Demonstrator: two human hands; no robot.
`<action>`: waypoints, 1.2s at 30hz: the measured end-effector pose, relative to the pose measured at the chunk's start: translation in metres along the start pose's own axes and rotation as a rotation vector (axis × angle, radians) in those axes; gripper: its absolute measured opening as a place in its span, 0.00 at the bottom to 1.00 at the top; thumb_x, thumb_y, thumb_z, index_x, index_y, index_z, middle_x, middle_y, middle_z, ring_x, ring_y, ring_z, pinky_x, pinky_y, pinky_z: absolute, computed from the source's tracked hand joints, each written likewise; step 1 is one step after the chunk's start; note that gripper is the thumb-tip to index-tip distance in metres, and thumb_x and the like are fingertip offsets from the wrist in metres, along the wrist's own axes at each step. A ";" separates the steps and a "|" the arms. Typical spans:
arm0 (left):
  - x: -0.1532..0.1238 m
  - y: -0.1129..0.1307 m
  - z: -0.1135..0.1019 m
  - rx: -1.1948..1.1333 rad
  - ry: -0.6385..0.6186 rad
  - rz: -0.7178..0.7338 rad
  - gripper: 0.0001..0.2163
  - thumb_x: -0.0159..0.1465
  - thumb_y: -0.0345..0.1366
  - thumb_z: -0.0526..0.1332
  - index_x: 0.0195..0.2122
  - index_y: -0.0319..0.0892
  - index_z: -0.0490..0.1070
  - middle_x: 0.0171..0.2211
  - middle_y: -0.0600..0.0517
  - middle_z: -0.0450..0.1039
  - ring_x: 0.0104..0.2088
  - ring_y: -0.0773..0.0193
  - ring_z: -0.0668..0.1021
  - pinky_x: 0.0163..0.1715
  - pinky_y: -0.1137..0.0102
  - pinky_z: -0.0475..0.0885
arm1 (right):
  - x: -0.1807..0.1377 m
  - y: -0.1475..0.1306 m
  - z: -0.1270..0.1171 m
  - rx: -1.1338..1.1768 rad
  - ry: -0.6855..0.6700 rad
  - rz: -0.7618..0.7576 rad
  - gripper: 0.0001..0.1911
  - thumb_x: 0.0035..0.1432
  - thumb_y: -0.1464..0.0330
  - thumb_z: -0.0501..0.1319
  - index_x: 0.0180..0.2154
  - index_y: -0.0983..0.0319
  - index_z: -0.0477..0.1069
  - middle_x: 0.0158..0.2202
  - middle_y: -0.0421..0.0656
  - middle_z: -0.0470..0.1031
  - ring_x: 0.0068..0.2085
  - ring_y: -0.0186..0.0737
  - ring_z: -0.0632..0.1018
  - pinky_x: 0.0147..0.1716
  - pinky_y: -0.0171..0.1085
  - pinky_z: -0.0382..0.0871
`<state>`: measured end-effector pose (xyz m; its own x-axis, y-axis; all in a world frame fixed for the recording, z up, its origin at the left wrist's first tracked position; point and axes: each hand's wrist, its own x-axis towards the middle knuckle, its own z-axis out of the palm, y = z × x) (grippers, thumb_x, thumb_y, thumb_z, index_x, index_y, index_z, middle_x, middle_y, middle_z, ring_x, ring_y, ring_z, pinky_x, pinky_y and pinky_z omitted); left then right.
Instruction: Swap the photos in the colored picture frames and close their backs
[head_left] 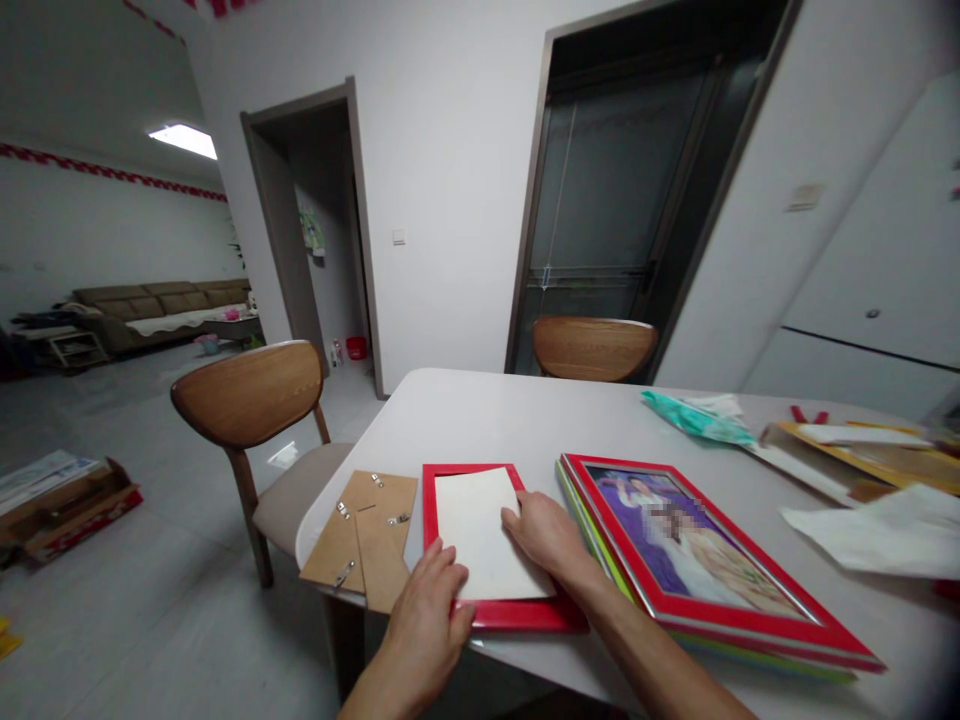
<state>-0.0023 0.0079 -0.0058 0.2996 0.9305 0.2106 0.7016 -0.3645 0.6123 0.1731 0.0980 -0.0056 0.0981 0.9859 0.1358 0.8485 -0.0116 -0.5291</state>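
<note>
Now, at the near edge of the tabletop. I am keeping both hands on the red frame, which is lying flat in front of me, close to the rounded corner.

- A white sheet is sitting inside the red frame, covering most of its opening, slightly askew.
- My left hand is lying open and flat, gripping nothing. Its fingers are resting on the frame's near left corner and touching the lower edge of the sheet.
- My right hand is also lying open, palm down, with its fingertips pressing on the sheet's right edge and the heel over the frame's right border. It is gripping nothing.
- A brown backing board with small metal clips is lying just left of the frame, its corner hanging past the tabletop edge.
- A stack of frames is lying just right of my right forearm. The top one is red and is holding a colour photo.
- Farther right, a teal packet, a yellow frame and loose white paper are lying well apart from my hands.
- One wooden chair is standing at the left side, and another chair at the far end.
</note>
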 end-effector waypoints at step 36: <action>-0.005 -0.014 -0.019 0.121 0.335 0.115 0.15 0.51 0.30 0.61 0.40 0.42 0.66 0.41 0.46 0.71 0.42 0.57 0.71 0.42 0.60 0.68 | -0.065 -0.020 -0.035 0.305 -0.094 -0.461 0.19 0.41 0.71 0.55 0.40 0.61 0.68 0.43 0.46 0.64 0.45 0.42 0.66 0.46 0.41 0.58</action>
<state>-0.0256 0.0090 -0.0010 0.1673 0.8359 0.5227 0.7528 -0.4507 0.4798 0.1686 0.0287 0.0256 -0.3063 0.8881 0.3427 0.6019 0.4596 -0.6530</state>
